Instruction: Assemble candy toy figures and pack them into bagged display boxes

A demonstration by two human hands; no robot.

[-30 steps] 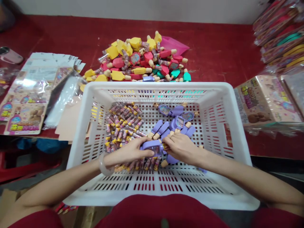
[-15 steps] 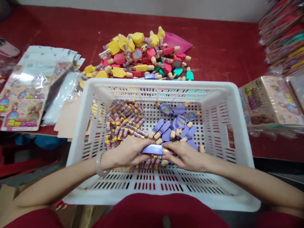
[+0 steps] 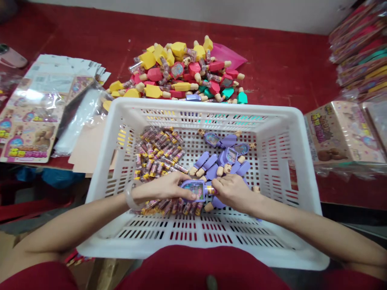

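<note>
One lilac windowed toy held between both hands

worn: pale translucent bangle on left wrist | dark red garment

Wall: plain off-white wall | Surface: red workbench top | Below: red plastic stool

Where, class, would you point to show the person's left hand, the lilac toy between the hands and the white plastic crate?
Left hand (image 3: 163, 188): head view, on the back of the hand.
Lilac toy (image 3: 196, 187): head view, on its clear window.
White plastic crate (image 3: 205, 104): head view, on the far rim.
</note>
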